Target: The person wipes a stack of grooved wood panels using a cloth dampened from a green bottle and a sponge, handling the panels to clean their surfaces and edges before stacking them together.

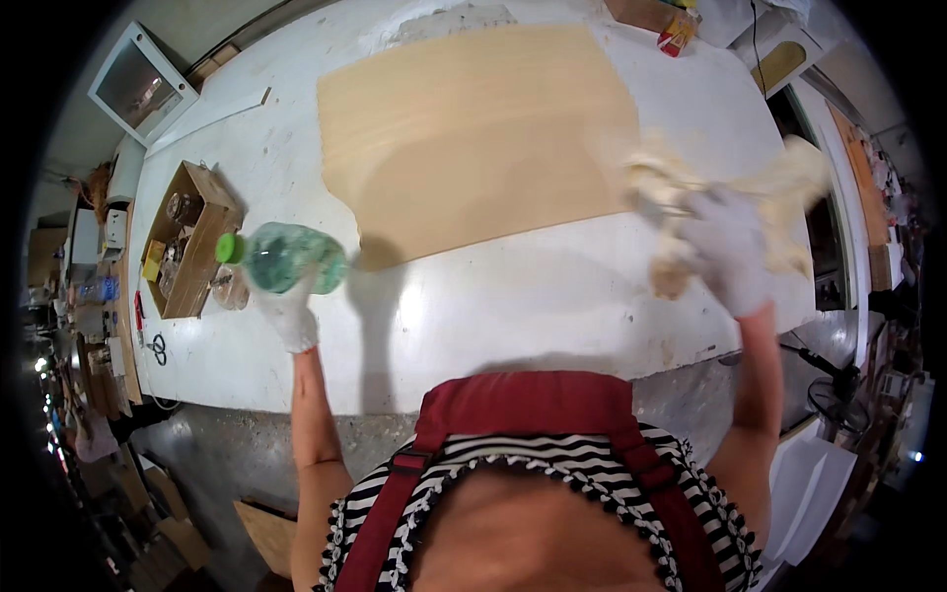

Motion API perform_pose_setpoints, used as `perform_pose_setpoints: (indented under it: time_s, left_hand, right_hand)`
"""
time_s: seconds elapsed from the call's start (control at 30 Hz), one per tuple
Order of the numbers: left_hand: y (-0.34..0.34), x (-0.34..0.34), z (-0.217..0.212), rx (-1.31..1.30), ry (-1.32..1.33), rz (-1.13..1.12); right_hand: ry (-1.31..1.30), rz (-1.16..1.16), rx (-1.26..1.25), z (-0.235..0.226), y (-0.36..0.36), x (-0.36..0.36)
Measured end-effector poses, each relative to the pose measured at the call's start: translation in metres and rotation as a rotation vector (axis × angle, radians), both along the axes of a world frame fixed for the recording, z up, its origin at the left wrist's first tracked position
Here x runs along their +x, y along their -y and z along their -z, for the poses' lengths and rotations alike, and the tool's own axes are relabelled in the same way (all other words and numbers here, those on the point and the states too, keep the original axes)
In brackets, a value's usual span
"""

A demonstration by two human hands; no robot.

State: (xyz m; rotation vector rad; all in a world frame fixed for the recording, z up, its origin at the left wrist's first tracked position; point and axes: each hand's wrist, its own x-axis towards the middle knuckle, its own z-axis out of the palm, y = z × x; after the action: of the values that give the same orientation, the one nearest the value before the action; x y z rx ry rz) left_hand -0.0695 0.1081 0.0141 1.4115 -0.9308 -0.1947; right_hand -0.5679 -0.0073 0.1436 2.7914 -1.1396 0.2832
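A clear, greenish plastic bottle [296, 252] with a green cap lies tilted on its side in the air, cap toward the left. My left hand [288, 314], in a white glove, is closed round its near side. My right hand [728, 247], gloved too, grips a crumpled cream cloth [789, 183] at the right of the table. Motion smears both this hand and the cloth. Between the hands, farther off, a thin tan sheet [473, 138], like wood veneer, lies flat; its left edge is uneven. The cloth is close to the sheet's right edge.
The white worktable [533, 316] carries a wooden box [209, 242] of jars at left, with scissors [159, 348] near it. A framed panel [143, 84] stands at the far left. Another box [641, 14] sits at the back right. A fan [838, 403] stands beyond the right edge.
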Motion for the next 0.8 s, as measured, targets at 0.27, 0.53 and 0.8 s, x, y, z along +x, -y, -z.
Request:
perform_pose_setpoints:
  time_s: [0.27,0.53,0.8]
  left_hand:
    - [-0.049,-0.090,0.043,0.270,-0.280,0.253]
    - [-0.074,-0.092,0.057,0.424,-0.202,0.196]
    - [-0.082,-0.101,0.102,0.232,-0.564,0.464]
  right_hand:
    - [0.460,-0.014,0.570,0.180,-0.003,0.053]
    - [0.213,0.024,0.107,0.158,-0.009,0.033]
    - [0.299,-0.029,0.100,0.236,-0.027,0.056]
